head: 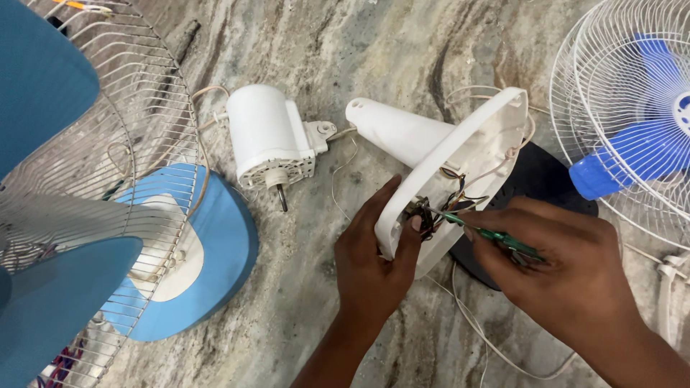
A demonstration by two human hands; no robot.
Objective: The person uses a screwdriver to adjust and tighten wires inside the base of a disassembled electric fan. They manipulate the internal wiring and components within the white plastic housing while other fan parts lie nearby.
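Observation:
My left hand (374,259) grips the lower rim of a white fan base shell (467,144), tipped up so its hollow underside faces me. Inside it sit a small switch block and several coloured wires (449,197). My right hand (568,276) holds a green-handled screwdriver (496,236), its tip against the switch block. A white fan motor housing (269,136) with a bare shaft lies on the floor to the left, joined to the base neck.
A wire fan guard (154,129) with blue blades (43,79) fills the left side, over a blue and white round cover (215,251). Another fan with a white grille (611,93) stands at right. A black disc (546,179) and loose white cord (496,345) lie on the stone floor.

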